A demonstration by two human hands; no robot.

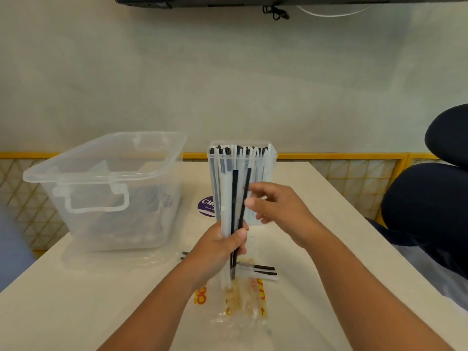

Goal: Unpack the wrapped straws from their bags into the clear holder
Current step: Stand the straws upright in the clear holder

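Note:
My left hand (225, 245) grips a small upright bundle of wrapped black straws (234, 206) just in front of the clear holder (268, 158). The tall holder stands at mid-table, packed with several upright wrapped straws. My right hand (276, 206) hovers beside the bundle's upper half with fingers loosely spread, holding nothing. Below the hands lies a crumpled clear straw bag with orange print (243, 300). Two wrapped straws (263, 271) lie flat on the table beside it.
A large clear plastic bin with a handle (106, 188) stands on its lid at the left. A purple round sticker (206, 206) sits on the white table (76, 300). A person in dark clothing (430, 198) sits at the right edge.

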